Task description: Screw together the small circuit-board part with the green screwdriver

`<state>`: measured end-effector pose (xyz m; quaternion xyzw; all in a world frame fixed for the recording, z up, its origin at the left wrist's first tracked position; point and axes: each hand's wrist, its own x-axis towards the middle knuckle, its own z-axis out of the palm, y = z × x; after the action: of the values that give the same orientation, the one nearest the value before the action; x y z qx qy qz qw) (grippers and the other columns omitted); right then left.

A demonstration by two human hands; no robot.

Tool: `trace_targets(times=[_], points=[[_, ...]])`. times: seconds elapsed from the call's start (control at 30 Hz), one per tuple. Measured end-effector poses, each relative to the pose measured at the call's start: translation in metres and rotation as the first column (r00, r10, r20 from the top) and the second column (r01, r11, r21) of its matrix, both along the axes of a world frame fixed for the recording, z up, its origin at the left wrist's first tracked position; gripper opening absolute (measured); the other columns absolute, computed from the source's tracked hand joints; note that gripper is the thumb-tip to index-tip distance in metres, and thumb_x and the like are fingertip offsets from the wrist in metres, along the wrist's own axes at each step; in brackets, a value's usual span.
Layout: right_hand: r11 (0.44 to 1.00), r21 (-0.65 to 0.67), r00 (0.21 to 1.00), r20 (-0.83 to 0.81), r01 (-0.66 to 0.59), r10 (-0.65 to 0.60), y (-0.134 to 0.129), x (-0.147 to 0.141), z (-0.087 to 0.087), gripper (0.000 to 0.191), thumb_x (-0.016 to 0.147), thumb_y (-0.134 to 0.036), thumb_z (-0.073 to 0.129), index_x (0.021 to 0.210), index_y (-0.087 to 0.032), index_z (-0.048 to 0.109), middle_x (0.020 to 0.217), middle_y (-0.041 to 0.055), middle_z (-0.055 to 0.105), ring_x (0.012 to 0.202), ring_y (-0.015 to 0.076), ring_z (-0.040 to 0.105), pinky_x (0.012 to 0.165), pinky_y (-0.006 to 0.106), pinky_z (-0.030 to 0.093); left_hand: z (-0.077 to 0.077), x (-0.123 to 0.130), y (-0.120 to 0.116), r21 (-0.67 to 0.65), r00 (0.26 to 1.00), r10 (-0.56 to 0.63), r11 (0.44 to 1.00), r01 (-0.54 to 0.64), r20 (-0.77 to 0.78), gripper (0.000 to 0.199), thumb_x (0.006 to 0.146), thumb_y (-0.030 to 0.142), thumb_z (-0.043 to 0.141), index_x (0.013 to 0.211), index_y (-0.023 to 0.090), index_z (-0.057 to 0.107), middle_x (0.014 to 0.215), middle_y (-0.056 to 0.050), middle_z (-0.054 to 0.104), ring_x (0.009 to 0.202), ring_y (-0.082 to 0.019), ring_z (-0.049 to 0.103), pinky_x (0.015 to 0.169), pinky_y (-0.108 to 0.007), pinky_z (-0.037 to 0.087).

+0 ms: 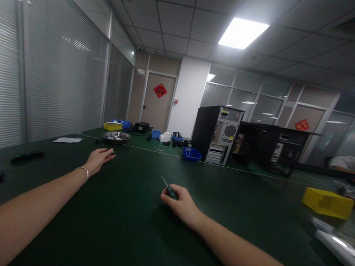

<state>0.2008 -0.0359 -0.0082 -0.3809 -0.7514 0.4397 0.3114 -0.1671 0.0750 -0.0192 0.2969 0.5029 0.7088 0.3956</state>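
My right hand (182, 203) is closed around the dark green handle of a screwdriver (172, 193), whose thin metal shaft points up and to the left. Farther off to the left, my left hand (98, 160) reaches out with fingers pinched together. Between its fingertips is a small dark object (113, 152), too small to name. Just beyond that hand stands a shiny round metal bowl (116, 137) on the green table mat (124, 222). What the bowl holds cannot be made out.
A black computer tower (209, 133) stands behind a blue bin (191, 154), with another opened computer case (280, 149) beside it. At right are a yellow bin (328, 203) and a white device (339, 247). White paper (67, 140) lies at left. A person (344, 163) sits far right.
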Motion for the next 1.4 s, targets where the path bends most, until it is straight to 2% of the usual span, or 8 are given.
trace_targets(times=[0.1,0.23,0.7,0.93,1.03,1.17,1.23,1.4], points=[[1.000,-0.005,1.000,0.013,-0.006,0.006,-0.001,0.000,0.001,0.023,0.083,-0.039,0.058,0.092,-0.018,0.062,0.079,-0.0012,0.057,0.061,0.0108,0.051,0.054,0.021,0.040,-0.002,-0.002,0.002,0.004,1.000,-0.014,1.000,0.014,0.007,0.037,0.070,0.002,0.068,0.104,0.008,0.057,0.088,-0.009,0.065,0.072,-0.014,0.067,0.070,-0.024,0.057],[1.000,-0.004,1.000,0.015,0.000,0.000,-0.001,-0.001,0.002,0.022,0.083,-0.038,0.058,0.090,-0.018,0.062,0.078,-0.0013,0.057,0.061,0.0108,0.051,0.054,0.020,0.039,-0.005,-0.003,0.006,0.005,1.000,-0.024,1.000,0.024,0.004,0.042,0.065,-0.001,0.072,0.104,0.008,0.059,0.086,-0.008,0.066,0.070,-0.013,0.067,0.072,-0.024,0.056],[0.999,-0.040,0.999,0.020,-0.026,0.027,0.002,0.002,-0.001,0.023,0.083,-0.039,0.058,0.093,-0.019,0.062,0.083,-0.0002,0.059,0.062,0.0111,0.052,0.054,0.020,0.039,-0.007,-0.005,0.008,0.017,0.999,-0.053,0.998,0.053,0.002,0.039,0.062,0.000,0.074,0.099,0.009,0.061,0.082,-0.008,0.067,0.067,-0.015,0.068,0.074,-0.028,0.057],[0.995,-0.088,0.996,-0.080,-0.038,0.031,0.001,-0.002,-0.001,0.023,0.080,-0.038,0.061,0.089,-0.017,0.060,0.075,-0.0016,0.056,0.055,0.0087,0.048,0.047,0.019,0.035,-0.007,-0.006,0.009,0.011,0.998,-0.060,0.998,0.060,-0.004,0.034,0.064,0.000,0.073,0.095,0.010,0.061,0.085,-0.008,0.067,0.070,-0.014,0.068,0.074,-0.025,0.056],[0.983,-0.184,0.971,-0.239,-0.024,-0.021,0.003,-0.003,-0.001,0.025,0.079,-0.040,0.063,0.084,-0.017,0.055,0.062,-0.0054,0.049,0.045,0.0059,0.040,0.041,0.018,0.029,-0.006,-0.005,0.007,0.011,0.998,-0.066,0.998,0.066,-0.007,0.032,0.064,0.000,0.073,0.092,0.010,0.062,0.085,-0.008,0.067,0.070,-0.014,0.067,0.073,-0.025,0.057],[0.959,-0.273,0.870,-0.453,0.073,-0.195,0.018,0.006,-0.005,0.036,0.080,-0.046,0.060,0.064,-0.018,0.043,0.048,-0.0086,0.038,0.038,0.0050,0.035,0.036,0.017,0.023,-0.006,-0.005,0.007,0.013,0.997,-0.074,0.997,0.074,-0.014,0.030,0.064,0.001,0.073,0.091,0.009,0.062,0.085,-0.008,0.067,0.070,-0.015,0.067,0.071,-0.025,0.057],[0.942,-0.301,0.821,-0.494,0.150,-0.288,0.028,0.013,-0.009,0.043,0.077,-0.049,0.061,0.057,-0.019,0.038,0.044,-0.0095,0.034,0.035,0.0045,0.033,0.035,0.017,0.021,-0.007,-0.006,0.008,0.013,0.997,-0.077,0.997,0.077,-0.019,0.029,0.065,0.002,0.073,0.091,0.009,0.062,0.086,-0.009,0.067,0.069,-0.014,0.067,0.071,-0.026,0.057],[0.938,-0.305,0.822,-0.483,0.166,-0.302,0.041,0.022,-0.017,0.048,0.074,-0.050,0.064,0.053,-0.020,0.033,0.040,-0.0109,0.029,0.032,0.0036,0.028,0.032,0.018,0.018,-0.009,-0.008,0.012,0.015,0.997,-0.073,0.997,0.074,-0.034,0.028,0.066,0.002,0.072,0.091,0.009,0.061,0.085,-0.008,0.066,0.068,-0.013,0.067,0.072,-0.026,0.057]])
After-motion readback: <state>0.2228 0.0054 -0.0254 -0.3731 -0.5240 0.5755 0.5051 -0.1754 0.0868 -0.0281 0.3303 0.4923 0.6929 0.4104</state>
